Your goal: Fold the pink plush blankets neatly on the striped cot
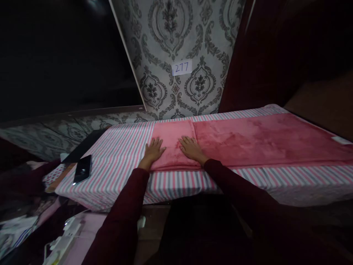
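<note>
A pink fleece blanket point(173, 136) is lying folded beneath both palms, the left hand point(153, 150) and right hand point(193, 149) pressing down open and flat, grasping nothing. A striped bedsheet point(121, 173) is stretching beyond them, a smartphone point(82, 169) lying left of the left hand.

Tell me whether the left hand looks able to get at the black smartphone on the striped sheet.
Probably yes: the left hand lies flat on the pink fleece blanket, and the black smartphone sits off to its left on the pink-and-grey striped sheet, with nothing visible between them.
</note>
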`<state>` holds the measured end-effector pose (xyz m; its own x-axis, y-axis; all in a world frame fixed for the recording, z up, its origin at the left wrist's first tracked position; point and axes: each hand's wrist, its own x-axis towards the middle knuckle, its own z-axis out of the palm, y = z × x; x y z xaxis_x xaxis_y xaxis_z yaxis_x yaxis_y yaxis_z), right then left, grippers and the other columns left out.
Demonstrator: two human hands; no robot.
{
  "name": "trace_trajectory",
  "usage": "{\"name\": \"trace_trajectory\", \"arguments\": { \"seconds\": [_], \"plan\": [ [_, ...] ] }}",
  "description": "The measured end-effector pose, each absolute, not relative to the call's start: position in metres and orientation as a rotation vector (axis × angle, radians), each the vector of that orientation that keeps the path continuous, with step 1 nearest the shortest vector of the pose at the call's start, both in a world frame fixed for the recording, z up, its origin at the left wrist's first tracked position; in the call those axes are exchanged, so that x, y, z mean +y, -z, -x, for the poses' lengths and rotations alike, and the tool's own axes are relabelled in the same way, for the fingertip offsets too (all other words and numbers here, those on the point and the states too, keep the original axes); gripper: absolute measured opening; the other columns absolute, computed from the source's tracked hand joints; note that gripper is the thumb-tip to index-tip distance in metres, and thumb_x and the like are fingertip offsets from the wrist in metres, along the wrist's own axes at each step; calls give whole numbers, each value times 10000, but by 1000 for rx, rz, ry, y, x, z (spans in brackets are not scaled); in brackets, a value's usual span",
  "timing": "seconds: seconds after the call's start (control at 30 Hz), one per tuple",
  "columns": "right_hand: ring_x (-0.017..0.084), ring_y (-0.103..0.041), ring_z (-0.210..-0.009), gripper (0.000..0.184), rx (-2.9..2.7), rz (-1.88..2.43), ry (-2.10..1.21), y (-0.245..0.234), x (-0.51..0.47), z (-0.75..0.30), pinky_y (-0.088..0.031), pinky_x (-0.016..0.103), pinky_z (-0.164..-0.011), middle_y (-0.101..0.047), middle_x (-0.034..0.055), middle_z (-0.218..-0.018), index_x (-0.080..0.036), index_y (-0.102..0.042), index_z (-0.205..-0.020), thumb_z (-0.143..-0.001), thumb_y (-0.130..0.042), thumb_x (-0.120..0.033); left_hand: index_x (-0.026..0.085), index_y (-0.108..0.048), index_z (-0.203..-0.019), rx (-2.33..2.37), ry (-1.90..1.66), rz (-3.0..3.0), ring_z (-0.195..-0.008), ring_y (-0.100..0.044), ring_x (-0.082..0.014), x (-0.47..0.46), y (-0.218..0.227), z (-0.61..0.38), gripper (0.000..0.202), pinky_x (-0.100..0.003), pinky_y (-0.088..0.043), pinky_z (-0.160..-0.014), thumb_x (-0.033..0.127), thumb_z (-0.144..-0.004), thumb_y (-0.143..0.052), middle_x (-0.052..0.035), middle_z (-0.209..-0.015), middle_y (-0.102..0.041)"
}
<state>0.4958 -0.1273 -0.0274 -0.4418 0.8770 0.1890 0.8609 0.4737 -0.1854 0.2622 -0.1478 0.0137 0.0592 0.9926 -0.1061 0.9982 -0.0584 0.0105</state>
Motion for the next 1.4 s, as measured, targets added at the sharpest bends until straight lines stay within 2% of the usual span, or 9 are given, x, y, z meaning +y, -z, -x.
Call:
{"name": "trace_trajectory", "arguments": {
  "seconds": [0.07,0.2,0.3,0.4,0.5,0.7,1.0,1.2,1.4],
  "plan": [
    [296,-305,-1565,574,-2470,1472,-119,26,-124,-496,-244,537,-1252,-341,173,-1685,-138,-408,-1613,-1079,-332,-334,226,-261,-1666,2145,104,-2167,-1621,-162,-294,-155,-17,-246,628,-611,-227,-1265,443,-1077,-285,-87,-1755,-160],
    [302,-291,-1573,587,-2511,1480,-293,16,-116,-501,-262,538,-1252,-322,164,-1693,-128,-405,-1615,-1086,-338,-372,168,-341,-1637,2310,78,-2114,-1593,-254,-333,-170,-25,-236,625,-617,-280,-1244,429,-1071,-295,-156,-1703,-319],
    [300,-304,-1568,596,-2487,1401,-331,12,-126,-510,-268,517,-1261,-356,142,-1681,-148,-411,-1618,-1093,-326,-417,149,-337,-1637,2257,-31,-2279,-1598,-245,-317,-182,-28,-252,629,-589,-269,-1257,421,-1070,-310,-178,-1710,-291],
    [299,-273,-1580,610,-2491,1204,-228,20,-154,-522,-231,520,-1278,-351,114,-1690,-202,-386,-1636,-1091,-345,-473,201,-353,-1636,1991,-119,-2536,-1612,-208,-288,-197,-22,-279,601,-570,-220,-1280,414,-1075,-318,-131,-1729,-265],
    [299,-270,-1581,606,-2566,1100,-185,36,-183,-531,-204,529,-1284,-341,107,-1696,-221,-413,-1622,-1085,-387,-500,232,-381,-1626,1861,-89,-2588,-1605,-229,-302,-213,-7,-301,581,-596,-230,-1269,417,-1079,-323,-114,-1726,-279],
    [288,-291,-1574,575,-2500,1148,-152,52,-200,-534,-226,527,-1280,-380,118,-1676,-215,-460,-1593,-1072,-461,-460,227,-375,-1631,1948,-87,-2548,-1606,-222,-315,-223,11,-308,578,-607,-195,-1278,409,-1088,-293,-113,-1723,-274],
    [269,-300,-1569,545,-2418,1193,-233,40,-205,-530,-222,486,-1284,-410,112,-1662,-212,-512,-1558,-1048,-544,-402,213,-401,-1618,1983,-53,-2575,-1593,-256,-332,-219,2,-306,571,-614,-244,-1261,359,-1070,-338,-128,-1703,-307],
    [301,-307,-1563,542,-2402,1205,-289,40,-214,-546,-261,518,-1260,-393,130,-1667,-211,-511,-1553,-1038,-557,-372,208,-403,-1615,1977,65,-2479,-1602,-227,-331,-209,-7,-306,568,-633,-242,-1252,332,-1063,-349,-127,-1720,-273],
    [283,-311,-1564,601,-2331,1253,-366,36,-219,-573,-255,533,-1260,-386,135,-1668,-247,-429,-1608,-1041,-539,-413,164,-526,-1529,1929,-110,-2480,-1563,-343,-280,-184,-33,-332,533,-522,-334,-1240,345,-1059,-350,-170,-1664,-402]
  ]
}}
